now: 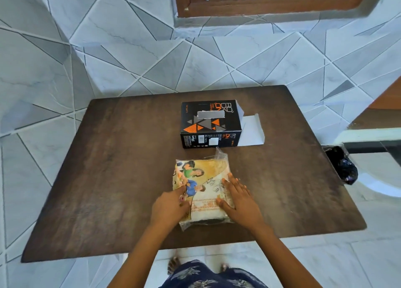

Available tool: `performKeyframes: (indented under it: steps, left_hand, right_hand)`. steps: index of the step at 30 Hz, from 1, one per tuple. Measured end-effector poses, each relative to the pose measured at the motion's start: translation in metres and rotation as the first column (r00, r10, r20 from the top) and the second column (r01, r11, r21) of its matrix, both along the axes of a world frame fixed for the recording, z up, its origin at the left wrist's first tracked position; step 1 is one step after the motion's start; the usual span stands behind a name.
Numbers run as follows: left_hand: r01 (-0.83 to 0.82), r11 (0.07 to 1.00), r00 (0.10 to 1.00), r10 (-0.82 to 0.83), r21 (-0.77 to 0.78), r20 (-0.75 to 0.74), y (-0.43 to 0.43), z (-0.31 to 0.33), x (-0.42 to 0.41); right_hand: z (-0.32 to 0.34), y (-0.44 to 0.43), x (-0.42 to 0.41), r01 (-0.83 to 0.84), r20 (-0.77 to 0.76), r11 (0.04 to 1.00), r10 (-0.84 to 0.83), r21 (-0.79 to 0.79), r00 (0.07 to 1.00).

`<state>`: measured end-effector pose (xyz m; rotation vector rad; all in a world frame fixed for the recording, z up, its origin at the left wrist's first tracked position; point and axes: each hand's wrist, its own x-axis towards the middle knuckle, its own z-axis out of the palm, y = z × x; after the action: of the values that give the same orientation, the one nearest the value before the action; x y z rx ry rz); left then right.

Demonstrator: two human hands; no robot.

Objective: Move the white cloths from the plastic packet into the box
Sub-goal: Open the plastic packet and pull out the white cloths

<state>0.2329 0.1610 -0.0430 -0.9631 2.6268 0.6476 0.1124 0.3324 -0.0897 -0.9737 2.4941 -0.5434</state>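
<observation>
A clear plastic packet (pixel 204 179) with a printed picture of people lies flat near the front middle of the dark wooden table (pixel 108 168); whitish folded cloth shows through it. My left hand (pixel 169 207) rests on the packet's left near edge, fingers curled against it. Flat on the packet's right near part lies my right hand (pixel 238 198), fingers spread. Behind the packet stands a black and orange box (pixel 210 122) on its side, its white end flap (pixel 251 131) open toward the right.
A dark crumpled bag (pixel 342 164) sits off the table's right edge beside a white chair. Tiled floor surrounds the table. A wooden louvred door is at the top. My feet are below the table's near edge.
</observation>
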Motion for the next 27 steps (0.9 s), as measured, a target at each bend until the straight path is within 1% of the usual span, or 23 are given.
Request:
performKeyframes:
  steps: [3, 5, 7, 9, 12, 15, 16, 19, 23, 25, 27]
  left_hand:
    - [0.083, 0.996, 0.996, -0.083, -0.012, 0.024, 0.018, 0.001, -0.007]
    - [0.143, 0.99, 0.987, -0.142, -0.017, 0.071, 0.027, 0.002, -0.01]
    - [0.162, 0.983, 0.983, -0.154, -0.082, 0.103, 0.033, 0.003, -0.012]
    - [0.151, 0.977, 0.988, -0.142, -0.15, 0.068, 0.04, 0.005, -0.016]
    - [0.196, 0.968, 0.978, -0.204, -0.159, -0.035, 0.048, 0.002, -0.024]
    - [0.242, 0.962, 0.968, -0.248, -0.124, -0.029, 0.056, -0.006, -0.031]
    - [0.238, 0.965, 0.97, -0.242, -0.114, -0.023, 0.055, -0.007, -0.032]
    - [0.223, 0.97, 0.974, -0.227, -0.094, -0.026, 0.054, -0.01, -0.035]
    - [0.229, 0.971, 0.973, -0.231, -0.063, -0.026, 0.051, -0.012, -0.034]
    - [0.225, 0.973, 0.973, -0.227, -0.054, -0.037, 0.049, -0.012, -0.034]
    - [0.218, 0.975, 0.974, -0.22, -0.046, -0.047, 0.051, -0.013, -0.034]
  right_hand:
    - [0.003, 0.02, -0.003, 0.002, -0.023, 0.999, -0.001, 0.033, 1.0]
    - [0.006, 0.029, -0.007, -0.023, -0.047, 0.999, 0.024, 0.039, 0.999]
    - [0.009, 0.033, -0.011, -0.063, -0.119, 0.998, 0.065, 0.021, 0.991]
    - [0.014, 0.033, -0.013, -0.089, -0.181, 0.995, 0.081, -0.038, 0.98]
    - [0.019, 0.029, -0.014, -0.091, -0.198, 0.995, 0.08, -0.047, 0.977]
    - [0.022, 0.021, -0.015, -0.056, -0.359, 0.996, 0.028, -0.067, 0.933]
    - [0.022, 0.016, -0.015, -0.057, -0.409, 0.997, 0.036, -0.041, 0.912]
    - [0.026, 0.004, -0.018, -0.054, -0.495, 0.998, 0.064, 0.035, 0.867]
    - [0.027, -0.002, -0.019, -0.066, -0.486, 0.99, 0.119, 0.125, 0.866]
    - [0.029, -0.003, -0.019, -0.091, -0.467, 0.986, 0.146, 0.14, 0.872]
    - [0.027, -0.005, -0.021, -0.081, -0.447, 0.987, 0.134, 0.136, 0.885]
